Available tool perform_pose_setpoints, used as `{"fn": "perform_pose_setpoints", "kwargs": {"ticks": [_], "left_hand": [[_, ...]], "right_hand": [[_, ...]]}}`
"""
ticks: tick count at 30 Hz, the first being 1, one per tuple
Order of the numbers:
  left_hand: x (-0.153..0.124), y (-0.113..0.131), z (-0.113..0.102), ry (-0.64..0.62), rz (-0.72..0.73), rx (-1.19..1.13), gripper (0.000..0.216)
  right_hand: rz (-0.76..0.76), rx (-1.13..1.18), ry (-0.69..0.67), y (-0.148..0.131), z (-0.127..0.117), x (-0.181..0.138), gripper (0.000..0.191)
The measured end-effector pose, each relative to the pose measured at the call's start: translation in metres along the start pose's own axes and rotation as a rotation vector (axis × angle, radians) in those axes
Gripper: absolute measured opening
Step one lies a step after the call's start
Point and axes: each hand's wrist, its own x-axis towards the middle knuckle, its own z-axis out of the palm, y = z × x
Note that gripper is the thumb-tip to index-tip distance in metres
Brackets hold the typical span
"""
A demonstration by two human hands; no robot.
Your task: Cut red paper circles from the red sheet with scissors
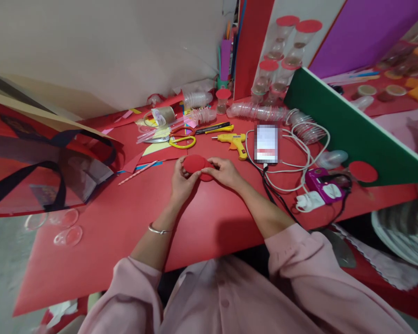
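Both my hands grip a round red paper disc (195, 163) just above the red table (125, 232), near its middle. My left hand (182, 180) pinches the disc's left edge with curled fingers. My right hand (224, 171) holds the right side, thumb on top. A second red disc edge (206, 176) shows beneath, between the hands. A silver bangle (158, 229) sits on my left wrist.
Just beyond the hands lie a yellow glue gun (234, 141), yellow-handled scissors (181, 139), a phone (266, 144) with white cables, and stacked clear plastic cups (257, 111). A purple device (322, 183) and a green board (355, 130) are right. A red bag (38, 171) lies left.
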Motion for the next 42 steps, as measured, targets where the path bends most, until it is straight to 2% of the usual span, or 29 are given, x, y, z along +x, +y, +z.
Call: {"fn": "perform_pose_setpoints", "kwargs": {"ticks": [3, 7, 12, 17, 18, 21, 24, 28, 33, 38, 42], "left_hand": [[0.000, 0.000, -0.001, -0.019, -0.006, 0.000, 0.068], [0.000, 0.002, -0.001, 0.003, -0.031, -0.036, 0.064], [-0.002, 0.002, 0.001, -0.043, -0.028, 0.000, 0.064], [0.000, 0.000, 0.000, 0.009, -0.006, 0.011, 0.060], [0.000, 0.000, -0.001, 0.012, -0.008, 0.015, 0.061], [-0.001, 0.001, -0.001, -0.011, -0.020, 0.011, 0.062], [-0.001, 0.002, -0.001, -0.016, -0.016, -0.012, 0.059], [0.000, 0.001, -0.001, -0.001, -0.019, -0.007, 0.060], [0.001, 0.002, -0.002, 0.019, 0.019, -0.007, 0.058], [0.001, 0.002, -0.002, 0.018, 0.011, -0.010, 0.057], [0.001, 0.001, -0.001, 0.039, 0.029, -0.007, 0.057]], "right_hand": [[-0.004, -0.027, 0.003, -0.001, -0.001, -0.001, 0.029], [0.014, 0.083, -0.041, 0.001, -0.001, 0.000, 0.035], [0.018, 0.091, 0.014, 0.007, 0.001, 0.001, 0.028], [0.033, 0.031, -0.051, 0.002, -0.006, -0.001, 0.054], [0.043, 0.019, -0.057, 0.000, -0.008, -0.001, 0.052], [0.043, -0.014, -0.072, -0.007, -0.008, -0.002, 0.030], [0.007, -0.017, -0.069, -0.010, -0.004, -0.002, 0.036], [0.000, -0.059, -0.033, -0.008, -0.001, -0.003, 0.057], [-0.036, 0.011, -0.137, -0.011, -0.007, -0.005, 0.048], [-0.074, -0.059, -0.075, -0.011, -0.001, -0.006, 0.057], [-0.039, -0.042, -0.064, -0.004, -0.002, -0.004, 0.047]]}}
